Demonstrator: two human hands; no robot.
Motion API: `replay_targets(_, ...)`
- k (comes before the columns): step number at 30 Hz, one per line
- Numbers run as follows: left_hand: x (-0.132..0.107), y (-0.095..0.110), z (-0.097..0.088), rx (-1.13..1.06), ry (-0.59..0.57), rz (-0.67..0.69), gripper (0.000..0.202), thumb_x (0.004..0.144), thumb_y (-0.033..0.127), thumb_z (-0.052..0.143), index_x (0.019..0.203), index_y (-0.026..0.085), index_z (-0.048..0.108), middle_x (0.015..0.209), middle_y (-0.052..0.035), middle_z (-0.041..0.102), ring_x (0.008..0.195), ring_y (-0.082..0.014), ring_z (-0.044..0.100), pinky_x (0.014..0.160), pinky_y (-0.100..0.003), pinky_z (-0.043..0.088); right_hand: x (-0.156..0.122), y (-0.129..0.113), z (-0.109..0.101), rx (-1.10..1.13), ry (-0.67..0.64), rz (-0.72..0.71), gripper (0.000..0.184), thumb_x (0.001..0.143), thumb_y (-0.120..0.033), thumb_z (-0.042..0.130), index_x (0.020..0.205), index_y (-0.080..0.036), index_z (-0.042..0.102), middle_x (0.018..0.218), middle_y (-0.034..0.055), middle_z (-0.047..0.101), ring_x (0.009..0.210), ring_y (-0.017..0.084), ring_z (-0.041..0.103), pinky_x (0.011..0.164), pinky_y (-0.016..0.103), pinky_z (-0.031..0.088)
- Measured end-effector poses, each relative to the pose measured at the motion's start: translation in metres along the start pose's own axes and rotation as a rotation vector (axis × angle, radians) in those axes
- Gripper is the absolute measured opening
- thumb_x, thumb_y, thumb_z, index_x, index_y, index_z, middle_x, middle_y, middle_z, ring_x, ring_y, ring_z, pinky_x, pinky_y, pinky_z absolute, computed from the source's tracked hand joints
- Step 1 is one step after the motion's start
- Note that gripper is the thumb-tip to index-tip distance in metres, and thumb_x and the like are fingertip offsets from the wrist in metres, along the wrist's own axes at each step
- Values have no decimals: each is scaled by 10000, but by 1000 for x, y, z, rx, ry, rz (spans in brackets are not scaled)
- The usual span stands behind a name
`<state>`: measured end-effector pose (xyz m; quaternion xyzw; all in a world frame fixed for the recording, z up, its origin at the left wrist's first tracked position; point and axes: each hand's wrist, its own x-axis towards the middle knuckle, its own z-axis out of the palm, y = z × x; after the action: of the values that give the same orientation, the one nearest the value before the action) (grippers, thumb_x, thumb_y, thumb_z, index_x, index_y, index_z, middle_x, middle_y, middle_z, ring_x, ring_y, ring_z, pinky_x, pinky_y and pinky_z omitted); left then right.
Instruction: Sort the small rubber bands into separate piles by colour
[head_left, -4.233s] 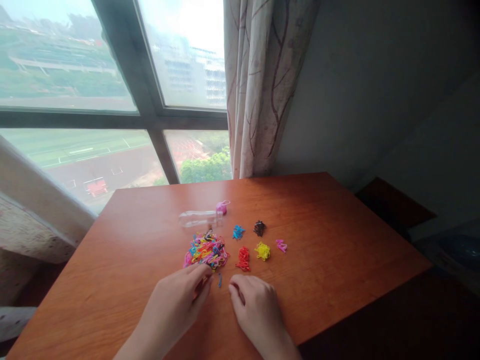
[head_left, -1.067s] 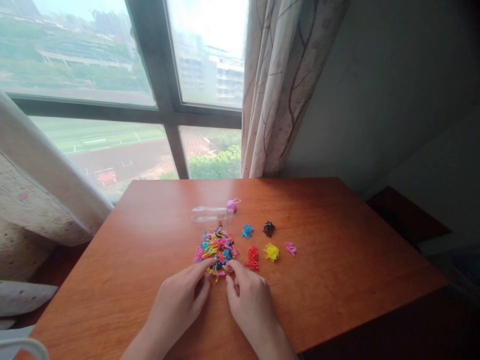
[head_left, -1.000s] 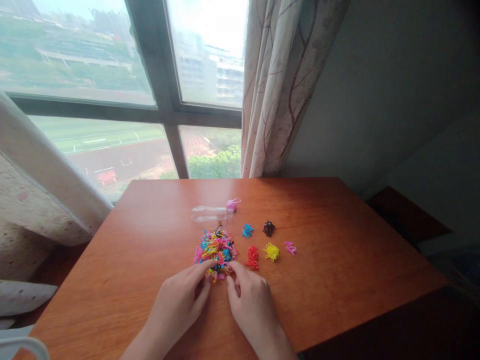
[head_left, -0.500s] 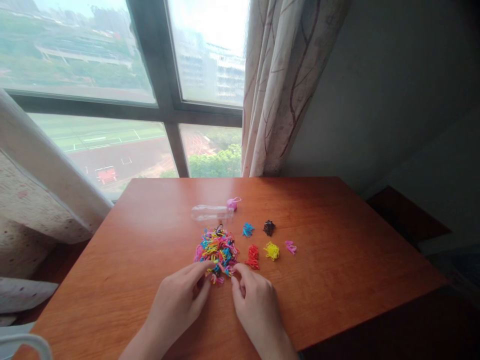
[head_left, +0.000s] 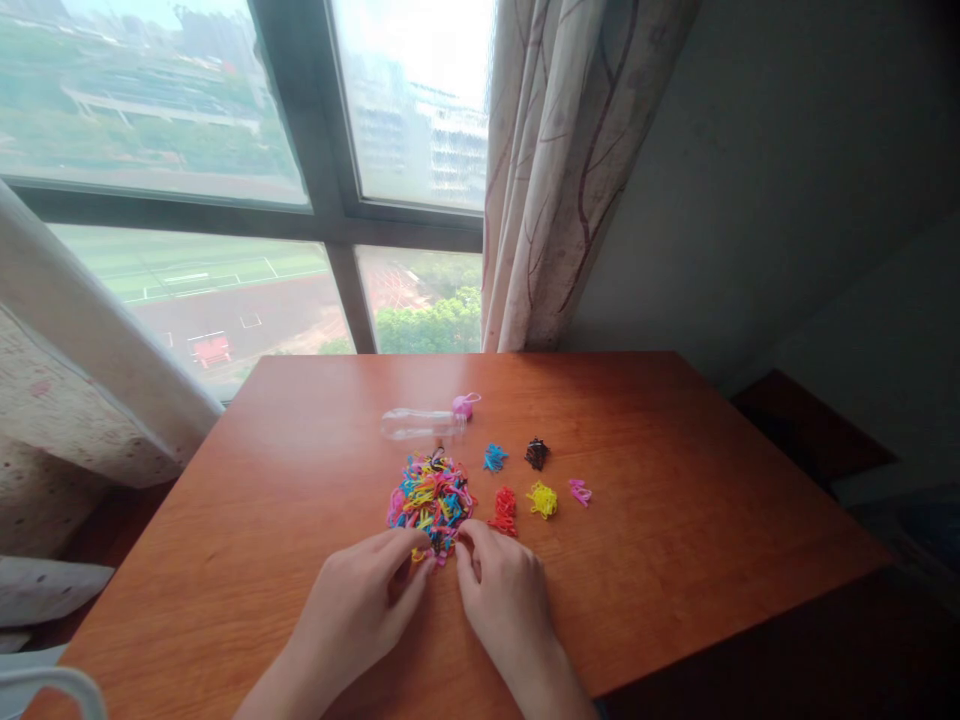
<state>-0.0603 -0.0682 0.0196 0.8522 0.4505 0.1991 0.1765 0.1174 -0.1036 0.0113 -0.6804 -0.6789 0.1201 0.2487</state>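
Note:
A mixed pile of small coloured rubber bands [head_left: 431, 492] lies on the wooden table. At its near edge, my left hand [head_left: 367, 590] has its thumb and forefinger curled round a few rubber bands. Facing it from the right, my right hand [head_left: 506, 575] has fingers bent and the tips pinched by the pile's lower right edge; what they hold is hidden. To the right lie sorted bunches: blue bands [head_left: 494, 458], black bands [head_left: 537, 453], red bands [head_left: 505, 508], yellow bands [head_left: 542, 499] and a few pink bands [head_left: 579, 491].
Behind the pile a clear plastic bottle [head_left: 420, 424] lies on its side, a pink cap with a loop [head_left: 463, 406] at its mouth. The table [head_left: 675, 500] meets the window and curtain [head_left: 555, 180] at the back. A white curved bar [head_left: 60, 680] shows at lower left.
Both hands have come slightly closer together at the near edge of the pile. My right fingertips have shifted left and up. The sorted bunches stay where they were.

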Motion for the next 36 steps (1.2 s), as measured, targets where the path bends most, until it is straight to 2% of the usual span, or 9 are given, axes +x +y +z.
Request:
replay_targets(5,-2,-3,2,9,-7,9,158,910,243,485,1000,258,614,740,23,677,611,-141,634,572,-218,441,-2,3,2,62,32,-21,205,896,-116,531,1008,-240,649,800,-5,718,724,165,678,635,225,383)
replay_targets(12,1,-4,1,24,2,33,156,911,210,456,931,248,606,761,15,700,640,-151,663,561,-213,455,-9,4,4,135,97,-62,230,899,-137,485,1030,-234,649,781,1,706,688,166,665,633,234,393)
replay_targets(22,0,-7,2,0,28,29,122,920,216,457,909,238,576,732,23,675,575,-127,624,551,-202,439,-14,0,6,178,82,-99,214,894,-152,473,991,-240,643,738,-12,682,647,176,639,601,262,349)
replay_targets(28,0,-5,1,-31,52,52,106,913,213,469,889,231,570,698,31,645,540,-110,584,537,-193,425,-12,-7,6,213,63,-160,211,919,-195,492,1077,-253,618,754,-13,681,654,175,631,604,261,339)
replay_targets(36,-1,-5,2,-20,87,88,122,916,206,476,917,235,594,686,38,634,532,-106,576,534,-193,426,-9,-9,8,227,97,-194,175,930,-179,474,905,-239,636,751,3,685,694,174,639,631,249,359)
